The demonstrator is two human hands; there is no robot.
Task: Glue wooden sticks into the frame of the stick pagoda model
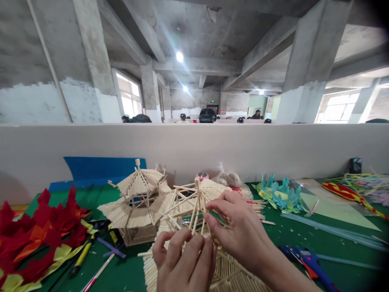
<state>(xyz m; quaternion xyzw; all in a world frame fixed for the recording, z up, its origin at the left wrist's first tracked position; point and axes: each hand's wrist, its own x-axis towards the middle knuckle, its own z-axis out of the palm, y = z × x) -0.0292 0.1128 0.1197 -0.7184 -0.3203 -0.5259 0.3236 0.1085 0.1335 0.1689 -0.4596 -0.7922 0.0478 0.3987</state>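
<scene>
A pavilion model of pale wooden sticks (212,187) stands in front of me, its pointed roof partly slatted and partly bare frame. My right hand (238,229) reaches in from the right, thumb and forefinger pinched on a thin wooden stick just below the roof's peak. Curled at the front of the same roof is my left hand (186,257), its fingers closed against the frame. Its fingertips are hidden, so what it grips does not show. Just left and behind, a second stick pavilion (141,182) has a two-tiered roof.
Red paper shapes (39,231) cover the left side, near a yellow-black marker (80,257). A blue glue gun (310,259) lies at right, below clear glue sticks (331,227). Blue paper petals (281,192) sit farther back. A white partition (258,148) bounds the green table.
</scene>
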